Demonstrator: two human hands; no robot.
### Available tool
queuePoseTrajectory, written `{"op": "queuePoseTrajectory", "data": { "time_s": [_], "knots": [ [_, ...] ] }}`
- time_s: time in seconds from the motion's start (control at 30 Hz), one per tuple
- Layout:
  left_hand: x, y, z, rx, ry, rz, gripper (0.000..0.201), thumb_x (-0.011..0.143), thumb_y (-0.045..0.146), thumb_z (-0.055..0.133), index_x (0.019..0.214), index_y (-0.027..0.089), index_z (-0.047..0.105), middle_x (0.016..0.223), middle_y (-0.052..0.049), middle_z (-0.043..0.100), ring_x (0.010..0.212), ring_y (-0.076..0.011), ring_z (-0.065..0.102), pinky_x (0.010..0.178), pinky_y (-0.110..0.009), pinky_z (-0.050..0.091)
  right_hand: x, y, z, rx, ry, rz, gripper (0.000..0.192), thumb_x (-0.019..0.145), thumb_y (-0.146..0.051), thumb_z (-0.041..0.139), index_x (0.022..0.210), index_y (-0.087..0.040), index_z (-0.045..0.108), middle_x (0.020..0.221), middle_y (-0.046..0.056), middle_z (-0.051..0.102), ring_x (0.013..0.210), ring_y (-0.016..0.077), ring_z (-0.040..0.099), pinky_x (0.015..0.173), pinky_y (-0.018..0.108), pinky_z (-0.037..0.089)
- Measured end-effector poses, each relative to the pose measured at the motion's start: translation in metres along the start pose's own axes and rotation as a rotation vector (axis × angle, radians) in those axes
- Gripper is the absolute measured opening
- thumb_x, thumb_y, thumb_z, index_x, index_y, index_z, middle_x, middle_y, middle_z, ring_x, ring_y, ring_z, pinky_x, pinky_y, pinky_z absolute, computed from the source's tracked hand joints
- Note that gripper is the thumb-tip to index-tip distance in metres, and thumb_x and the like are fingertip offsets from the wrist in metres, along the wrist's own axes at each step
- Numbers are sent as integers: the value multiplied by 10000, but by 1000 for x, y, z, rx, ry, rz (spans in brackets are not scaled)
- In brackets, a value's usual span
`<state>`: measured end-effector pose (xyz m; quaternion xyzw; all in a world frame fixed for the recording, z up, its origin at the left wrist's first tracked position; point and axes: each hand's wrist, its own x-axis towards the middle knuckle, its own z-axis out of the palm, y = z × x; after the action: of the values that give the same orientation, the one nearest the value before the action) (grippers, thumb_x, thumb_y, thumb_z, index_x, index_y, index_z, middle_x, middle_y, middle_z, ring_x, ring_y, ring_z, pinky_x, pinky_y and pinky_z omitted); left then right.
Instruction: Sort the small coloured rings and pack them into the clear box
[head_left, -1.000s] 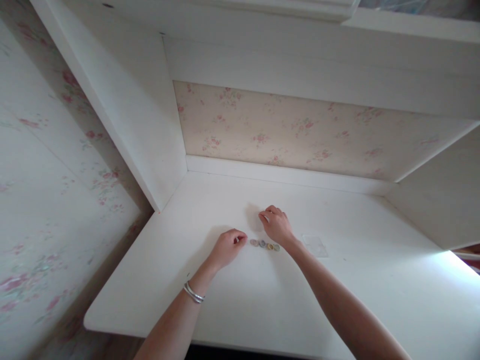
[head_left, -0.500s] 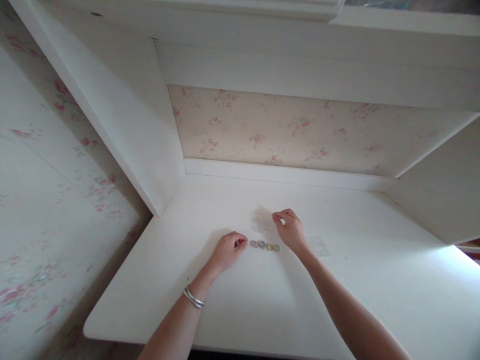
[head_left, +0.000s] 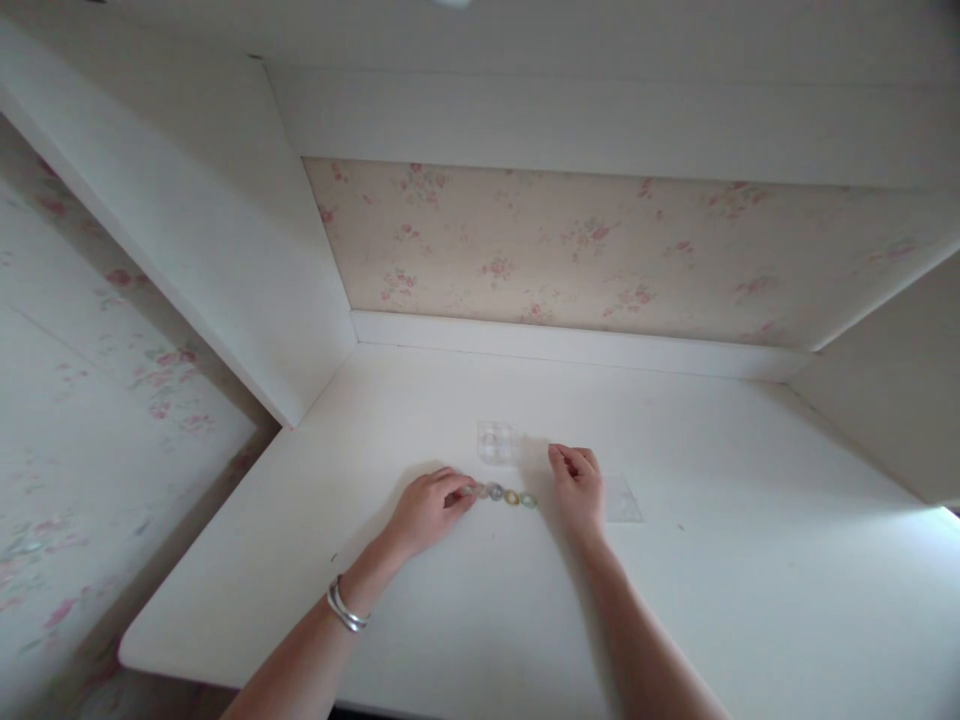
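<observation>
In the head view, small round pieces [head_left: 511,497] lie lined up on the white worktop [head_left: 465,620], all outside the clear tray [head_left: 495,443] behind them; its contents are too faint to tell. The left hand [head_left: 429,510] pinches at the row's left end; whether its grip holds a piece, I cannot tell. The right hand [head_left: 581,500] has its fingertips together, nothing visible between them, beside a clear sheet [head_left: 624,500].

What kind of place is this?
It looks like a room in somebody's home, maybe a study or bedroom. There's a white desk with a rounded corner, a tall white side panel beside it, and wallpaper with pink flowers behind.
</observation>
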<state>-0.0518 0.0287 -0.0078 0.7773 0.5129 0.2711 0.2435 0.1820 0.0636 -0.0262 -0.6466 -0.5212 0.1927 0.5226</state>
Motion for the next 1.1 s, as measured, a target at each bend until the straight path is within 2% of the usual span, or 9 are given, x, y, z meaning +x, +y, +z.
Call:
{"op": "queuePoseTrajectory", "data": {
  "time_s": [0.17, 0.43, 0.57, 0.7, 0.83, 0.97, 1.1],
  "knots": [
    [3, 7, 9, 115, 32, -11, 159, 851, 301, 542, 946, 248, 659, 825, 3, 664, 740, -134, 595, 714, -249, 432, 5, -1, 1, 56, -47, 17, 372, 812, -490, 502, 834, -174, 695, 792, 38, 563, 625, 130, 492, 591, 274, 392],
    [2, 7, 14, 166, 36, 38, 175, 882, 263, 503, 914, 251, 674, 866, -11, 665, 808, -149, 593, 750, -282, 433, 6, 1, 1, 83, -75, 12, 329, 828, -456, 499, 821, -186, 687, 777, 23, 553, 586, 114, 477, 580, 266, 395],
    [1, 6, 12, 61, 60, 8, 175, 878, 271, 504, 871, 221, 671, 829, -17, 643, 757, -135, 580, 707, -261, 446, 6, 2, 1, 98, -78, 2, 334, 831, -454, 492, 831, -184, 687, 779, 27, 558, 586, 116, 478, 587, 267, 402],
    [6, 6, 9, -80, 144, -82, 205, 871, 326, 502, 872, 197, 662, 793, -16, 619, 684, -116, 558, 626, -229, 448, 7, 1, 0, 105, -87, -12, 354, 829, -461, 483, 827, -174, 689, 785, 40, 565, 596, 124, 480, 590, 272, 406],
    [22, 13, 8, -92, 195, -103, 241, 866, 355, 492, 884, 189, 665, 807, -23, 622, 686, -117, 552, 641, -231, 450, 7, 1, -1, 108, -98, -6, 346, 831, -452, 481, 826, -176, 689, 787, 38, 567, 591, 121, 482, 588, 270, 405],
    [49, 20, 8, -26, 213, -68, 249, 869, 344, 476, 888, 188, 669, 818, -30, 622, 688, -120, 552, 658, -237, 450, 8, 1, -1, 116, -110, 9, 346, 831, -454, 478, 824, -178, 688, 787, 42, 571, 602, 130, 491, 585, 271, 408],
    [78, 18, 10, 71, 234, -29, 234, 865, 313, 473, 885, 195, 674, 833, -33, 620, 758, -135, 572, 699, -238, 448, 8, 1, -1, 109, -124, 2, 344, 840, -446, 466, 833, -185, 689, 798, 39, 578, 609, 128, 499, 603, 270, 416]
  ]
}}
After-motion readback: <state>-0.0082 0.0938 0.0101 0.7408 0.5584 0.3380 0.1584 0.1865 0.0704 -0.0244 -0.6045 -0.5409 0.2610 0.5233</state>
